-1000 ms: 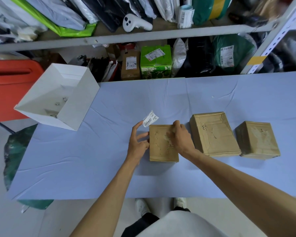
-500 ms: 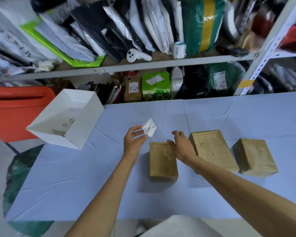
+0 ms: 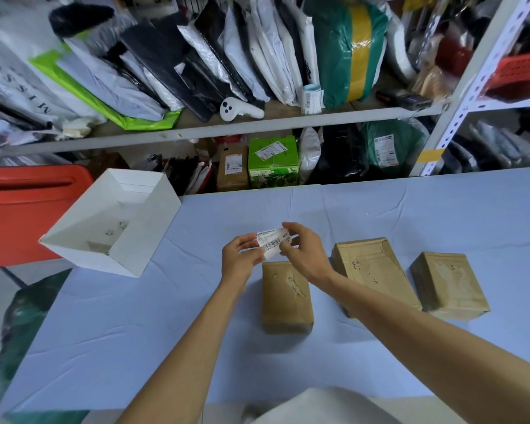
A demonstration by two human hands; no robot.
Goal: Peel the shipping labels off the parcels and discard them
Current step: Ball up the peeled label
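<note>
Both hands hold a white shipping label (image 3: 272, 242) with a barcode above the table. My left hand (image 3: 241, 259) pinches its left edge and my right hand (image 3: 303, 251) pinches its right side. Directly below lies a brown parcel (image 3: 285, 296) with glue marks on its bare top. Two more brown parcels, a larger one (image 3: 374, 270) and a smaller one (image 3: 447, 283), lie to the right, both showing label residue. A white open box (image 3: 141, 234) holding a few paper scraps stands at the table's left.
The table (image 3: 135, 332) has a pale blue cloth. Behind it stand metal shelves (image 3: 227, 130) crammed with mailer bags, a green carton (image 3: 273, 160) and a white controller (image 3: 239, 109). A red bin (image 3: 28, 209) sits left of the table.
My right hand has left the parcel and joined my left hand on the label, which was held by the left hand alone. The view has tilted upward toward the shelves.
</note>
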